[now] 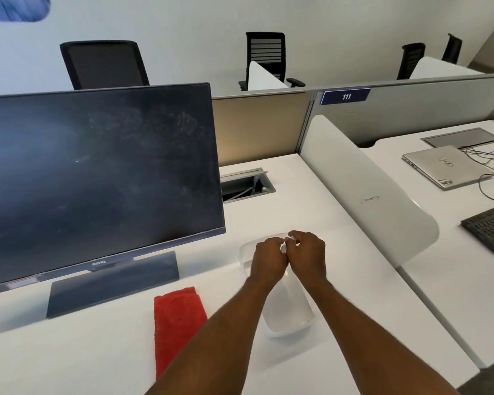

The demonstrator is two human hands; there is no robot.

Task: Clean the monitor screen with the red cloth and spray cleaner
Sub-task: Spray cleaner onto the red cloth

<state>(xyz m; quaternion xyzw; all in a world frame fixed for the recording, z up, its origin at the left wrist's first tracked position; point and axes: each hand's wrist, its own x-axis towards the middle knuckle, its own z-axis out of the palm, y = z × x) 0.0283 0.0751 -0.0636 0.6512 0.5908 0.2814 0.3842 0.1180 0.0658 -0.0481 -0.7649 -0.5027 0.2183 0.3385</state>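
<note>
**Operator:** While both hands meet over the clear container, what does this step call for?

**Technician:** Judging from the layout, the step is opening or readying the spray cleaner (280,295); it reads as a clear, nearly colourless container standing on the bench (311,178), just right of the red cloth (177,317). The left hand (268,259) is curled narrow near its top; the right hand (307,256) pinches a small pale part between fingertips; whether that part is a cap or a nozzle cannot be told.

**Operator:** How is it done well?

**Technician:** Brace the body with one hand; turn or lift the small part with the other; keep the container upright, since liquid shows inside it; point any outlet away from the open cable hatch (247,183) behind it.

**Operator:** And the cloth?

**Technician:** It lies folded and untouched on the bench, just in front of the monitor stand (111,283); wet the cloth rather than the panel, as a precaution against drips.

**Operator:** Condition of the screen?

**Technician:** The monitor screen (97,178) is dark, with pale smears toward its upper right; no cleaning appears to have begun.
</note>
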